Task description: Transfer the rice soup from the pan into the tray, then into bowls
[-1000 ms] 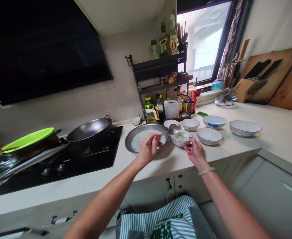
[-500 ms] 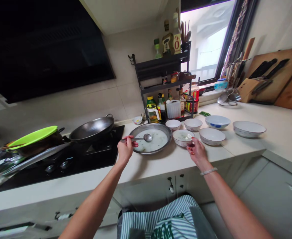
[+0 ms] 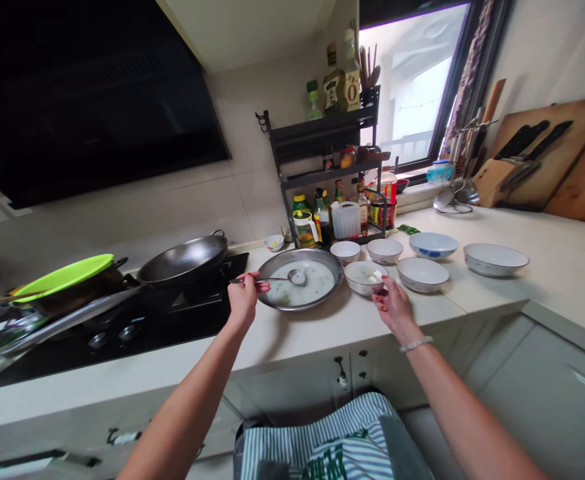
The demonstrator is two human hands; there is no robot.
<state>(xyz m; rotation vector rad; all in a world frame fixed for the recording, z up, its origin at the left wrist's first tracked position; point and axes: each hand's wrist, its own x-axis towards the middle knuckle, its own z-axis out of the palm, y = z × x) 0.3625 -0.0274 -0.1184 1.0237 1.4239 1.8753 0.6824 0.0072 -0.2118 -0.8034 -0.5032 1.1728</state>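
Note:
My left hand [image 3: 244, 297] is closed around the handle of a metal spoon [image 3: 296, 277], whose bowl is at the surface of a milky white soup with green bits. The soup fills a wide steel basin [image 3: 338, 283] on the counter. Just right of the basin stands a small white bowl [image 3: 365, 289] with some soup and pale pieces in it. The fingers of my right hand [image 3: 392, 301] grip the right side of that bowl. A white bowl [image 3: 423, 275] stands close to the right of this hand, and two small bowls [image 3: 345, 251] [image 3: 385, 251] stand behind.
A blue-patterned bowl [image 3: 433, 245] and a wide white bowl [image 3: 496, 259] stand farther right. Behind is a black rack [image 3: 322, 123] with bottles. On the left, a wok [image 3: 185, 260] and a green basin [image 3: 65, 277] sit at the stove [image 3: 172, 320]. A knife block [image 3: 495, 180] stands back right.
My left hand has drawn slightly left with the spoon, and the spoon's bowl has dipped lower to the soup. My right hand stays at the small bowl.

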